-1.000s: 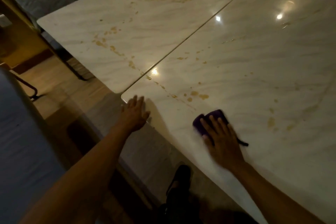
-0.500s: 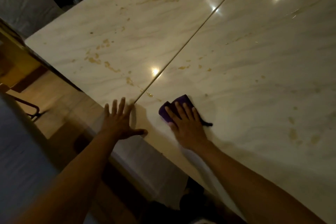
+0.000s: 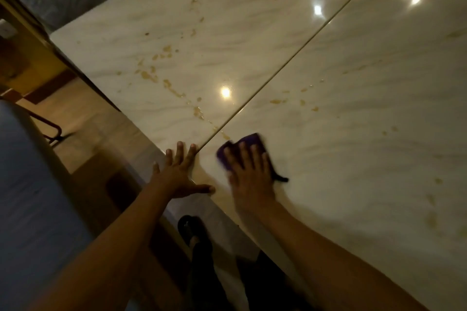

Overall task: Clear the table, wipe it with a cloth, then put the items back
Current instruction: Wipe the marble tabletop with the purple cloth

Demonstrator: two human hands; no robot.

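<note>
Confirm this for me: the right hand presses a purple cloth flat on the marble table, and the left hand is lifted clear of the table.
Not quite. The head view shows the left hand resting flat on the table edge with fingers spread, not lifted clear. The right hand does press the purple cloth flat on the marble.

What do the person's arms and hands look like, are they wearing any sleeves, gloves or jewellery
Both forearms are bare right up to the bottom edge of the picture; no sleeve shows on either. The left hand and right hand are ungloved. No ring shows on the fingers, and no watch or bracelet shows at either wrist. The light is dim and the right hand is slightly blurred, so small details cannot be ruled out.
</note>
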